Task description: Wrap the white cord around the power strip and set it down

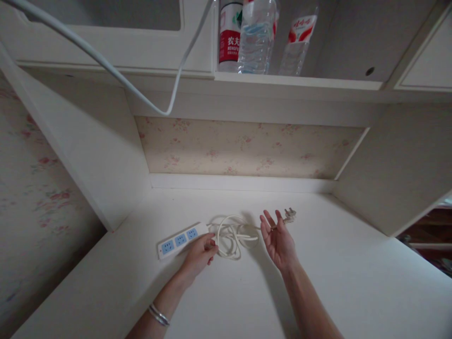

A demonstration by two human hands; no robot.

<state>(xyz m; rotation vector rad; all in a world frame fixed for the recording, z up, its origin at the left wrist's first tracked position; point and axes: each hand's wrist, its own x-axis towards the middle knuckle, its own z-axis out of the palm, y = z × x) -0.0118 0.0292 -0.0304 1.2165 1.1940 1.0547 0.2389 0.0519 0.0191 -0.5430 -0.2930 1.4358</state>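
A white power strip (181, 240) with blue sockets lies slanted on the white desktop. Its cream cord (231, 240) is gathered in loose loops to the right of it. My left hand (199, 254) is beside the strip's right end, fingers curled at the left edge of the loops; whether they grip the cord is hidden. Palm up, my right hand (278, 242) has its fingers spread apart. The cord's end runs across or between those fingers, not closed in them. Just beyond the fingertips, the plug (290, 215) points away with its prongs showing.
Overhead, a cabinet shelf (300, 82) holds several plastic bottles (256, 42). A white cable (141, 96) hangs down in front of the cabinet at upper left. Side panels (102, 155) and a floral-papered back wall (247, 146) enclose the desktop (226, 301).
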